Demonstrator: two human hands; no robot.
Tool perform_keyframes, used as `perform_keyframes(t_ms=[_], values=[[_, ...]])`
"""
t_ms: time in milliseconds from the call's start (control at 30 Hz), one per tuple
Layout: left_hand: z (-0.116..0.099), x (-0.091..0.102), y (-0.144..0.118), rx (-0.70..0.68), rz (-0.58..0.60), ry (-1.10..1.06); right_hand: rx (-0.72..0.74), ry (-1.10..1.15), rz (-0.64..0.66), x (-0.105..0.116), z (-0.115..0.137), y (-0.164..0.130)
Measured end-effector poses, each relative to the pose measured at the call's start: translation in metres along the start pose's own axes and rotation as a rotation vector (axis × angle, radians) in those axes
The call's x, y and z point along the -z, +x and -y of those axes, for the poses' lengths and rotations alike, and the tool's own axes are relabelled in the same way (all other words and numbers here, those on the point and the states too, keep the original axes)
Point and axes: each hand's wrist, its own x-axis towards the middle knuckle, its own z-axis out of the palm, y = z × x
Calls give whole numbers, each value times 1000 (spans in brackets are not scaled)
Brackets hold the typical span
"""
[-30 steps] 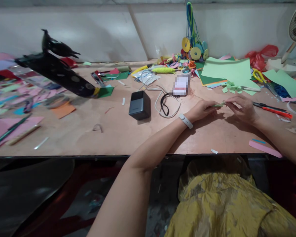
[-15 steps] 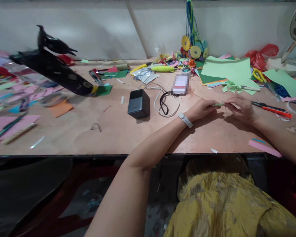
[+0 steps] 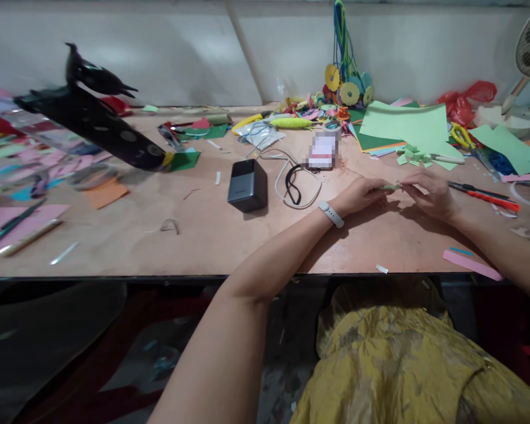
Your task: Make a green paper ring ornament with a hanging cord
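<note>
Left hand: fingertips pinching one end of the green paper strip.
Right hand: pinching its other end.
Strip: just above the worktop, right of middle, nearer its front edge.

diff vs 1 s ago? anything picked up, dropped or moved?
Nothing taken up or let go. Left hand and right hand still pinch the small green paper piece between them above the table. Only the camera view drifted slightly. Grey box and red-handled cutter lie unmoved.
</note>
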Motion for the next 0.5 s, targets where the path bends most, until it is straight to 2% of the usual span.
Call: perform_keyframes(t_ms=[500], values=[[-12,2,-1,43,13,35,-77,-15,0,-1,-1,-3]])
